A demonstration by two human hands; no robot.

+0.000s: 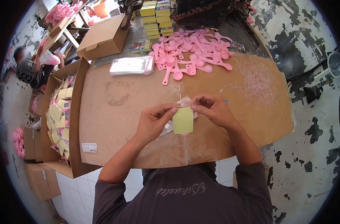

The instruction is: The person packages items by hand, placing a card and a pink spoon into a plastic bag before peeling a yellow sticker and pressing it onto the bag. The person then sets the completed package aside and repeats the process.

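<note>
Between my two hands is a small clear plastic bag (pixel 183 101) with a pale yellow card (pixel 183 121) in it; a bit of pink shows below the card. My left hand (pixel 155 120) pinches the bag's upper left edge between thumb and forefinger. The thumb and forefinger of my right hand (pixel 214 110) close on the upper right edge of the bag. More clear plastic lies on the cardboard tabletop (pixel 114 130) under my hands, partly hidden. Beyond them spreads a heap of pink measuring spoons (pixel 188 50).
A stack of clear bags (pixel 132 65) lies left of the spoons, below a closed carton (pixel 103 35). Stacks of yellow cards (pixel 150 22) stand at the back. Plastic strips (pixel 257 80) lie at right. An open box (pixel 76 149) of packed bags stands left. Another person (pixel 33 65) sits far left.
</note>
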